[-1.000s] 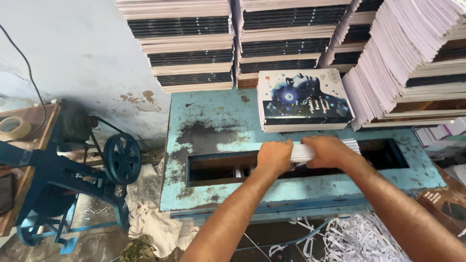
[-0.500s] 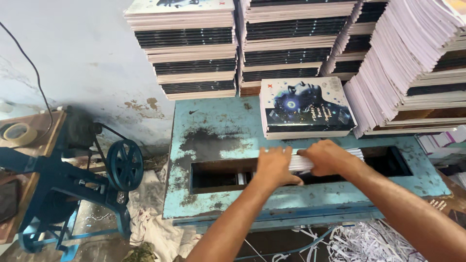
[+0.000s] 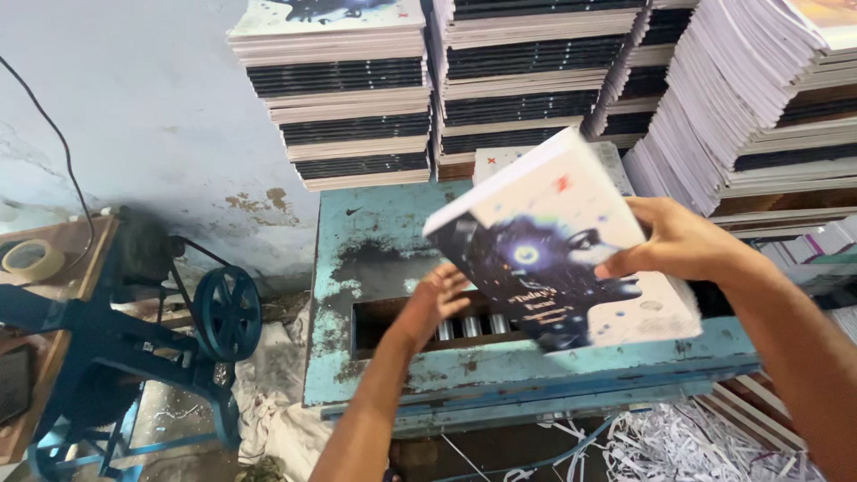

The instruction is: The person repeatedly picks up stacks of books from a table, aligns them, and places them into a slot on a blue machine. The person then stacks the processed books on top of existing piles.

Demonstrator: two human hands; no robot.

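My right hand (image 3: 680, 243) grips a thick book (image 3: 558, 245) with a white and dark cover showing a glowing figure. The book is tilted and lifted above the worn blue metal machine table (image 3: 393, 379). My left hand (image 3: 435, 302) supports the book's lower left corner from below, fingers spread, just over the long slot (image 3: 393, 323) in the table. Metal rollers (image 3: 473, 327) show inside the slot. Another white-covered book (image 3: 493, 161) lies partly hidden behind the lifted one.
Tall stacks of books (image 3: 353, 98) stand against the wall behind the table, with more stacks (image 3: 768, 98) at the right. A blue wheeled machine (image 3: 223, 312) and a tape roll (image 3: 31, 259) sit at the left. Paper trimmings (image 3: 678, 442) lie below.
Both hands were pressing a book block down in the slot. Now they have lifted a covered book up off the table and tilted it toward me.
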